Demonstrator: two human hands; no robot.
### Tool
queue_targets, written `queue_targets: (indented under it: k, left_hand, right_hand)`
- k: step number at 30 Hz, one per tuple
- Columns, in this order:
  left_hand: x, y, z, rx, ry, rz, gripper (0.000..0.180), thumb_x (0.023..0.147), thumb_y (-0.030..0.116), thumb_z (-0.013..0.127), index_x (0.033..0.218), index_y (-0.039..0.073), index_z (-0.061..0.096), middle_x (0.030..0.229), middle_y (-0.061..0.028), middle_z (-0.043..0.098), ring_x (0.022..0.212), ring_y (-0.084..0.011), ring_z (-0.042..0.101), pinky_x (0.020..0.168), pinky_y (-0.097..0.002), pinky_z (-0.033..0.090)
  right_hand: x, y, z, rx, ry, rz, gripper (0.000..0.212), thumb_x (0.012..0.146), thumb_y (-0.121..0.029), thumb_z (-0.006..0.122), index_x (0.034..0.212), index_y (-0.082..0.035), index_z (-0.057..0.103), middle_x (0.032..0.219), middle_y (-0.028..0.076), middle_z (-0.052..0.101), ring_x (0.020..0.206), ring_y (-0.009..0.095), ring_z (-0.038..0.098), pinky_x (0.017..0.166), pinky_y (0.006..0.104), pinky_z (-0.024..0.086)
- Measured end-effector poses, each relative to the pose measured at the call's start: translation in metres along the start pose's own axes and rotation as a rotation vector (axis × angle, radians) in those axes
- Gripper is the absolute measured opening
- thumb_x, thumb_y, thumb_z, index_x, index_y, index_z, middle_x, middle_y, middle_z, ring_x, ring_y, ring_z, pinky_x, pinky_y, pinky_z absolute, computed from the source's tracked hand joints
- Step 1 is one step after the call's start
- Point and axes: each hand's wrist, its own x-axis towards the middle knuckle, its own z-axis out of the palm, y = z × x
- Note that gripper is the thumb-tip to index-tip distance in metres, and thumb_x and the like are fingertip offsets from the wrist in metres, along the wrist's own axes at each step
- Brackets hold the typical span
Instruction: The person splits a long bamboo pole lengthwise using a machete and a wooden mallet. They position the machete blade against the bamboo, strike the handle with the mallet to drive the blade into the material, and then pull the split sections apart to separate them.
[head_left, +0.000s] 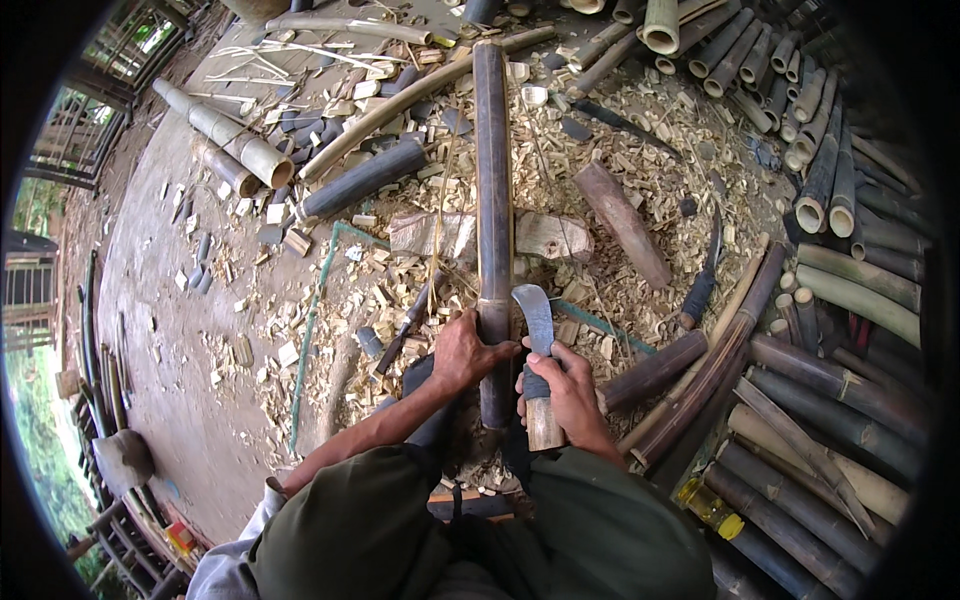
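Two bare hands in view: the left hand (465, 352) lies over the near part of a dark bamboo pole (493, 170), its fingers bent at the pole's left side and its thumb laid across the top, the underside of the hold hidden. Right hand (567, 385) has its fingers closed around the handle of a knife (538, 322), the curved blade pointing away from the person, just right of the pole. Pole crosses over a pale wooden block (430, 235); wood chips (640, 150) surround it, bamboo lengths (850, 430) stacked at right.
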Motion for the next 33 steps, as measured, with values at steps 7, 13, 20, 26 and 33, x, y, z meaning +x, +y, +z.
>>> queue_targets:
  k: [7, 13, 20, 26, 33]
  left_hand:
    - [0.001, 0.004, -0.008, -0.048, -0.013, 0.031, 0.062, 0.067, 0.047, 0.090, 0.094, -0.004, 0.067, 0.087, -0.0241, 0.071, 0.083, -0.0387, 0.071, 0.077, -0.0481, 0.056]
    - [0.009, 0.000, -0.001, -0.097, -0.034, 0.070, 0.057, 0.071, 0.046, 0.087, 0.092, -0.003, 0.066, 0.085, -0.0250, 0.071, 0.082, -0.0399, 0.071, 0.077, -0.0486, 0.056]
    - [0.008, -0.007, -0.010, -0.069, -0.108, 0.011, 0.073, 0.066, 0.054, 0.091, 0.097, -0.006, 0.065, 0.089, -0.0260, 0.070, 0.088, -0.0420, 0.070, 0.080, -0.0493, 0.056]
    - [0.006, -0.009, -0.008, -0.005, -0.089, 0.084, 0.074, 0.070, 0.054, 0.089, 0.104, -0.006, 0.062, 0.090, -0.0281, 0.070, 0.091, -0.0451, 0.070, 0.082, -0.0521, 0.056]
    - [0.006, -0.005, -0.007, -0.009, -0.086, 0.072, 0.074, 0.069, 0.059, 0.089, 0.096, -0.004, 0.061, 0.086, -0.0267, 0.068, 0.084, -0.0439, 0.069, 0.076, -0.0511, 0.055]
  right_hand:
    - [0.022, 0.015, 0.000, -0.166, 0.045, -0.189, 0.027, 0.100, -0.025, 0.066, 0.112, -0.001, 0.064, 0.078, 0.006, 0.062, 0.062, 0.013, 0.062, 0.048, 0.0305, 0.053]
    - [0.096, -0.012, 0.002, -0.296, 0.065, -0.383, 0.030, 0.098, -0.025, 0.065, 0.110, 0.002, 0.064, 0.075, 0.008, 0.061, 0.068, 0.015, 0.065, 0.045, 0.0317, 0.055]
    - [0.071, -0.035, 0.014, -0.218, 0.086, -0.288, 0.028, 0.097, -0.021, 0.067, 0.111, 0.003, 0.063, 0.085, 0.008, 0.063, 0.066, 0.015, 0.065, 0.044, 0.0326, 0.056]
    - [0.111, -0.087, 0.022, -0.300, 0.043, -0.505, 0.024, 0.096, -0.018, 0.067, 0.108, 0.003, 0.069, 0.087, 0.009, 0.069, 0.066, 0.017, 0.067, 0.048, 0.0327, 0.057]
    - [0.179, -0.196, 0.030, -0.331, -0.005, -0.494, 0.025, 0.096, -0.019, 0.063, 0.097, 0.006, 0.067, 0.075, 0.017, 0.069, 0.053, 0.021, 0.068, 0.042, 0.0323, 0.057]
